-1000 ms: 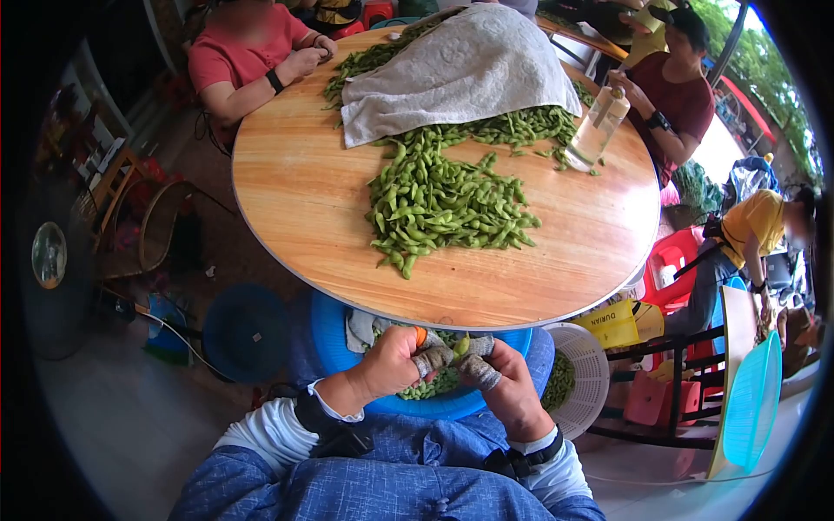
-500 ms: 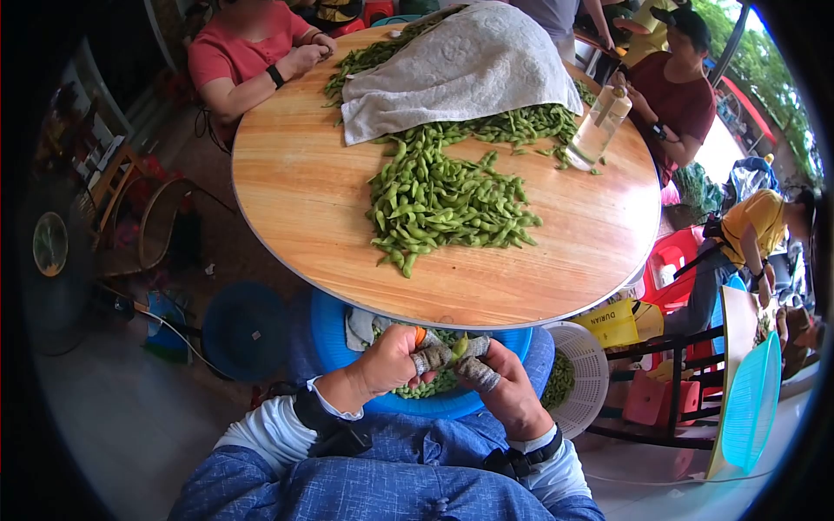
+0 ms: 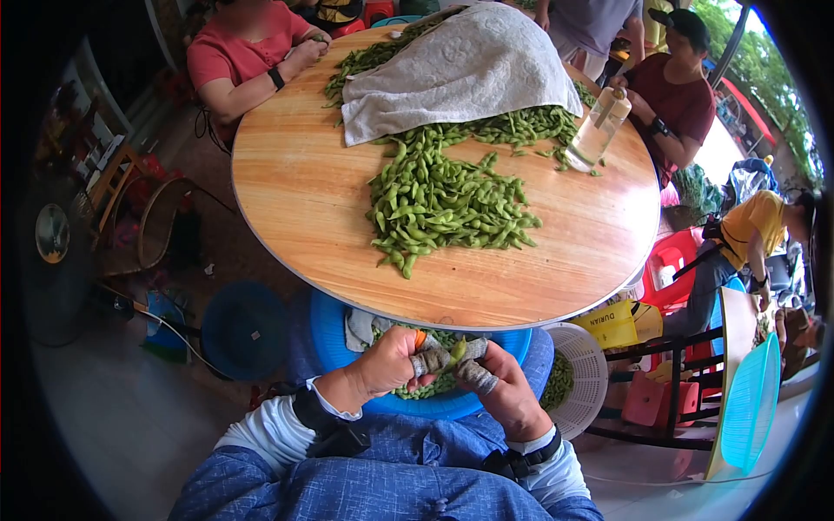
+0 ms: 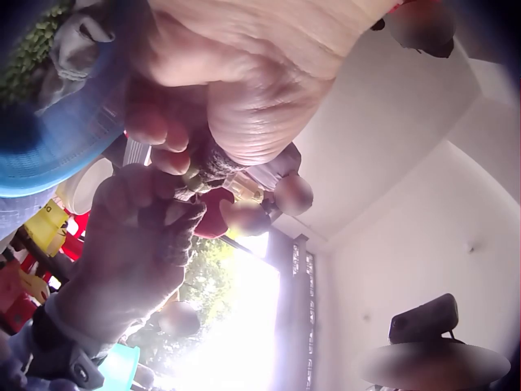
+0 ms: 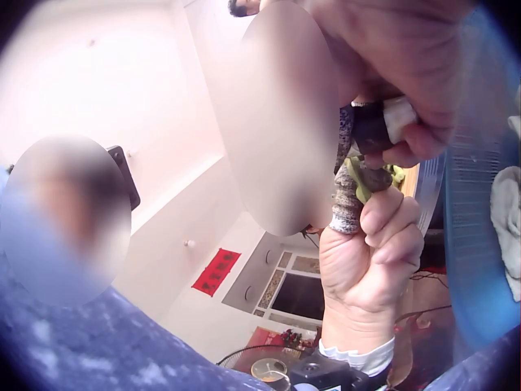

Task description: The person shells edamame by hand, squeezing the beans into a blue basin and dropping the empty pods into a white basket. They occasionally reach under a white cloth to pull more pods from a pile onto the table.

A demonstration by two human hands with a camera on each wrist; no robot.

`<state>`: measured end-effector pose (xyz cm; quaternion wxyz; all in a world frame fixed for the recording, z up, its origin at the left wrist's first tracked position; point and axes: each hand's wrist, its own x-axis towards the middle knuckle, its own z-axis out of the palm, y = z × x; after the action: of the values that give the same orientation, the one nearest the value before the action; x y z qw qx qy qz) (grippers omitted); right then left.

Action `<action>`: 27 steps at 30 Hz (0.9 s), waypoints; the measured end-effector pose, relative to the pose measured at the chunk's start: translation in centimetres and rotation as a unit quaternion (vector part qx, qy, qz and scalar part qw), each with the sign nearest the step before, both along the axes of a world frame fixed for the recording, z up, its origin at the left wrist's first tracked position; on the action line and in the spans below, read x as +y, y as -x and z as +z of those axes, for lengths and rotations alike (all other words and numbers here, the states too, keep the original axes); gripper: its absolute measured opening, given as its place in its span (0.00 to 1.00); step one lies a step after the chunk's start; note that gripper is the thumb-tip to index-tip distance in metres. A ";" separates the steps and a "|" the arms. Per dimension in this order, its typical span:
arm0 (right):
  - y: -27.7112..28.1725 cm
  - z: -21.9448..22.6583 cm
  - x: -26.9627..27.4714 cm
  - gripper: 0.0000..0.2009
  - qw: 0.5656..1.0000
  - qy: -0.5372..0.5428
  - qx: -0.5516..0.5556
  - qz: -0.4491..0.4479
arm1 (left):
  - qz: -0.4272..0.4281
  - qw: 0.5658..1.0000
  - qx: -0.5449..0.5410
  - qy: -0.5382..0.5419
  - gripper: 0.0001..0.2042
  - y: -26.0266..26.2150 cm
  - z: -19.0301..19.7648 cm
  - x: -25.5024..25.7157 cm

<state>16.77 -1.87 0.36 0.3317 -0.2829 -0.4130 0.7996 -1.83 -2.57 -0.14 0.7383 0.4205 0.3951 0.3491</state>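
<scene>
A green soybean pod (image 3: pixel 458 351) is between my two hands, over a blue basin (image 3: pixel 326 343). My left hand (image 3: pixel 388 363) pinches it from the left with wrapped thumb and finger. From the right, my right hand (image 3: pixel 514 398) pinches at the same pod, with cloth wraps (image 3: pixel 476 375) on its thumb and forefinger. In the right wrist view the pod (image 5: pixel 358 181) shows between the fingertips of both hands. Shelled green beans (image 3: pixel 426 387) and a grey cloth (image 3: pixel 359 330) lie in the basin below.
A round wooden table (image 3: pixel 304 217) stands in front, bearing heaped pods (image 3: pixel 443 200), a towel (image 3: pixel 469 69) and a clear bottle (image 3: pixel 599 130). A white basket (image 3: pixel 592 382) holds pods at the right. A dark blue tub (image 3: pixel 245 330) sits on the left floor. Other people surround the table.
My hands stay nearly in place, and the pod between them tilts slightly. A person in a grey shirt has come into view behind the table.
</scene>
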 end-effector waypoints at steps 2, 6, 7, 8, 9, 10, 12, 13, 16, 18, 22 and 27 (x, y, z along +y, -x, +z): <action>0.1 0.1 0.0 0.18 1.000 0.000 0.004 0.006 | -0.009 1.000 0.002 0.002 0.09 0.2 -0.4 -0.1; 0.1 -0.7 -0.1 0.17 0.999 0.035 0.026 0.019 | -0.023 0.999 0.015 0.021 0.06 0.3 -0.4 0.0; 0.3 -0.6 -0.1 0.17 0.999 0.034 0.026 0.018 | -0.021 0.999 0.018 0.031 0.05 0.4 -0.2 0.0; 0.4 -0.6 -0.1 0.17 0.999 0.034 0.027 0.019 | -0.022 0.999 0.014 0.037 0.04 0.4 0.0 0.0; 0.5 -0.6 -0.1 0.17 0.999 0.034 0.027 0.019 | -0.024 0.999 0.020 0.031 0.06 0.4 -0.2 0.0; 0.5 -0.9 -0.1 0.16 0.999 0.031 0.024 0.010 | -0.026 0.999 0.025 0.024 0.08 0.4 -0.4 0.0; 0.6 -0.9 0.0 0.15 1.000 0.031 0.000 0.005 | -0.048 0.998 0.045 0.012 0.09 0.7 -0.9 0.2; 0.6 -0.7 0.1 0.14 1.000 0.028 -0.012 0.001 | -0.032 0.995 0.086 -0.046 0.06 0.4 -0.8 0.1; 0.7 -1.1 0.4 0.13 0.999 -0.001 0.002 -0.043 | 0.020 0.966 0.161 -0.204 0.13 -0.9 -0.1 -0.3; 0.8 -1.1 0.3 0.12 0.997 -0.045 -0.009 -0.063 | 0.028 0.857 0.366 -0.361 0.14 -0.9 0.3 -0.5; 1.1 -1.5 0.3 0.11 0.994 -0.067 -0.044 -0.076 | 0.055 0.673 0.512 -0.531 0.18 -0.8 -1.7 -1.0; 1.8 -2.3 0.0 0.10 0.996 -0.031 0.026 -0.081 | 0.083 0.679 0.472 -0.556 0.19 -0.3 -2.2 -0.7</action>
<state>14.93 -1.84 -1.96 0.4148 -0.2840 -0.4044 0.7640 -1.51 -3.31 -2.32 0.0514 0.8282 0.4575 0.3195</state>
